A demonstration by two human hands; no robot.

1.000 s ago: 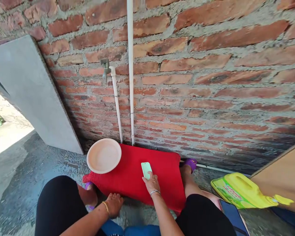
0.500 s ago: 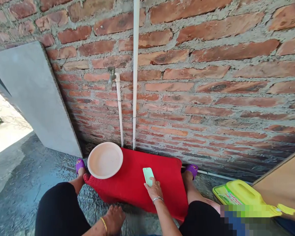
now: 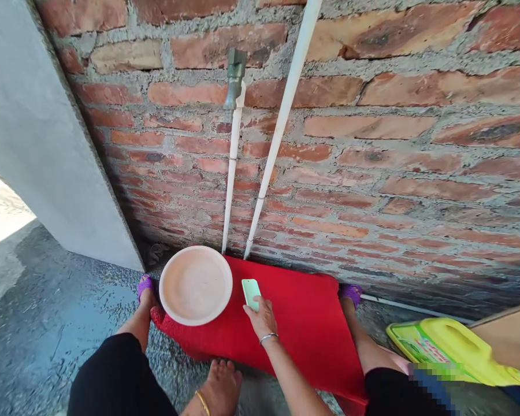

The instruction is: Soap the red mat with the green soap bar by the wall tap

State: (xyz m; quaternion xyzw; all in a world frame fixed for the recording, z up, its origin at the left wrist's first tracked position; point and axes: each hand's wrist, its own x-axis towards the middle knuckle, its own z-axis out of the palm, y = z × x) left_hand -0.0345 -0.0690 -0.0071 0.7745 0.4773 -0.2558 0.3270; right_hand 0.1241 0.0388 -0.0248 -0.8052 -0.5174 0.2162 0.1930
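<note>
Phone (image 3: pixel 249 290), pale green, lies just beyond the fingertips of the right hand (image 3: pixel 261 318), over the red cloth (image 3: pixel 305 320); from where I stand I can't tell whether it touches the fabric. Its long axis runs away from the person toward the wall, tipped a little to the left, and its near end is in that hand's grip: thumb along the left side, other fingers over the right, pinching it. That forearm, with a silver bracelet (image 3: pixel 268 337) at the wrist, roughly carries on the same slant.

Just left of the phone, and apart from it, the pale basin (image 3: pixel 195 286) sits at the cloth's left end. The left hand (image 3: pixel 223 386) is farther from the phone, low by the cloth's near edge, back upward, fingers side by side; their tips are too foreshortened to tell how far they curl. Beyond the cloth, a tap (image 3: pixel 234 78) stands out from the brick wall (image 3: pixel 372 130).
</note>
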